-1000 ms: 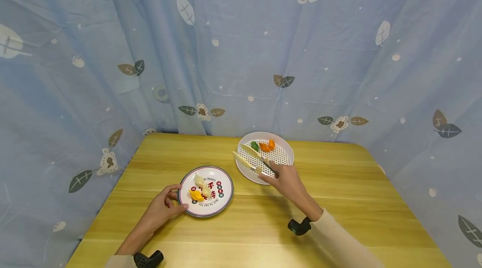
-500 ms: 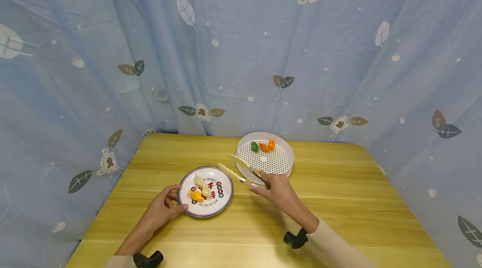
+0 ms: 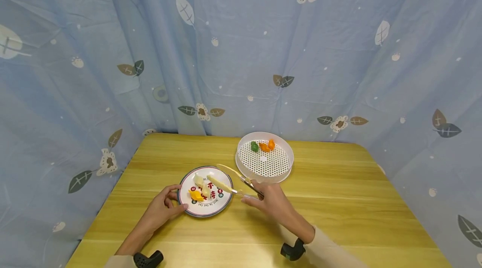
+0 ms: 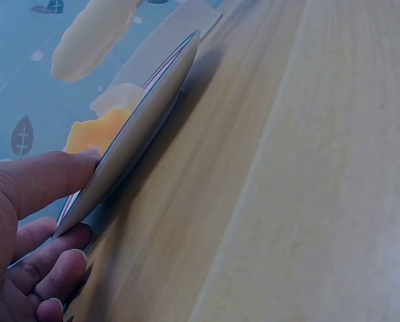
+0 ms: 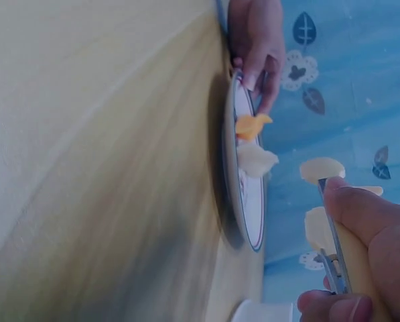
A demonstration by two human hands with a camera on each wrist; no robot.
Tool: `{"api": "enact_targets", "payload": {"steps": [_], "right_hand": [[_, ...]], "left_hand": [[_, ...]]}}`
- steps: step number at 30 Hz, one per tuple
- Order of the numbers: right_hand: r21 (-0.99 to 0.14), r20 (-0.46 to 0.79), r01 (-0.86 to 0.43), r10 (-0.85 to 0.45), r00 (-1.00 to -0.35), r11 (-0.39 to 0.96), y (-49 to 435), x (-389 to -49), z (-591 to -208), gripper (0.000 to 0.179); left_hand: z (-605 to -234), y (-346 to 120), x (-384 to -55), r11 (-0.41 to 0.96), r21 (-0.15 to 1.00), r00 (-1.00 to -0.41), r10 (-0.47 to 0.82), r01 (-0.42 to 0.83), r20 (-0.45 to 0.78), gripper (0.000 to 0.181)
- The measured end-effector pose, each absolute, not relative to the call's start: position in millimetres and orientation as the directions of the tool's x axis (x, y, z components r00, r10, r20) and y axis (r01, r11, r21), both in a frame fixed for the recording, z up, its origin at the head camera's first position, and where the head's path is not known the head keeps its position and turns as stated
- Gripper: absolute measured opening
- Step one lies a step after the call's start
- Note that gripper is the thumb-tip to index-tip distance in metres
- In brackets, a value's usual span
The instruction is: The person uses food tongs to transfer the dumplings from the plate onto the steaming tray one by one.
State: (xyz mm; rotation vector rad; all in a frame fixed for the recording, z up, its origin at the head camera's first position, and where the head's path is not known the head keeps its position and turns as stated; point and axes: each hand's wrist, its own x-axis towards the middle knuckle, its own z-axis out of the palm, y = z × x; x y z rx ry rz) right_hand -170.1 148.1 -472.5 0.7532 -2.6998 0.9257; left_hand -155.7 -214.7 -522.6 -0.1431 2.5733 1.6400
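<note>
My left hand (image 3: pixel 160 209) holds the left rim of a round white plate (image 3: pixel 220 204) with a blue edge and red lettering. In the left wrist view the thumb lies at the rim and the other fingers are below it. Two cream dumpling-shaped pieces (image 3: pixel 206 191) and a yellow piece (image 3: pixel 196 195) sit on the plate's left half. My right hand (image 3: pixel 276 205) grips a pair of tongs (image 3: pixel 221 184) with cream tips and metal arms. Their tips are spread apart over the plate's upper right, with nothing visible between them.
Behind the tongs stands a round white basket (image 3: pixel 260 168) with a perforated base. A green piece (image 3: pixel 254 146) and two orange pieces (image 3: pixel 265 147) lie at its back. The wooden table (image 3: pixel 339 184) meets a blue patterned curtain (image 3: pixel 241 50) at the far edge.
My right hand has drawn the tongs from over the basket leftward and nearer, to above the plate. The left hand and the pieces have stayed in place.
</note>
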Motion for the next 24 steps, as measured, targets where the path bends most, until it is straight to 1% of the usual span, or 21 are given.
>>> {"api": "enact_targets", "payload": {"steps": [6,8,12,14,16,18,22,24], "right_hand": [[-0.548,0.316,-0.517,-0.41,-0.856,0.657,144,-163,-477,0.04],[-0.556,0.295,-0.504,-0.41,-0.863,0.661,143,-161,-478,0.045],[-0.551,0.278,-0.496,-0.413,-0.868,0.672,141,-157,-480,0.067],[-0.537,0.273,-0.501,-0.423,-0.864,0.679,140,-155,-481,0.071],[-0.522,0.27,-0.512,-0.437,-0.858,0.682,139,-155,-482,0.071],[-0.503,0.27,-0.531,-0.459,-0.846,0.682,139,-154,-483,0.066],[-0.458,0.272,-0.576,-0.51,-0.816,0.677,138,-153,-486,0.044],[-0.44,0.275,-0.595,-0.529,-0.803,0.673,139,-153,-487,0.039]], "left_hand": [[-524,-214,-158,0.425,0.897,-0.992,-0.033,-0.121,-0.118,0.071],[-524,-215,-158,0.426,0.897,-0.993,-0.031,-0.116,-0.113,0.07],[-525,-216,-159,0.426,0.897,-0.993,-0.027,-0.114,-0.113,0.071],[-525,-216,-159,0.426,0.897,-0.993,-0.025,-0.115,-0.115,0.071],[-525,-217,-159,0.425,0.898,-0.993,-0.025,-0.116,-0.116,0.071],[-525,-217,-159,0.424,0.898,-0.993,-0.026,-0.116,-0.116,0.071],[-526,-217,-159,0.42,0.9,-0.993,-0.023,-0.116,-0.118,0.071],[-526,-217,-158,0.415,0.902,-0.993,-0.022,-0.117,-0.119,0.071]]}}
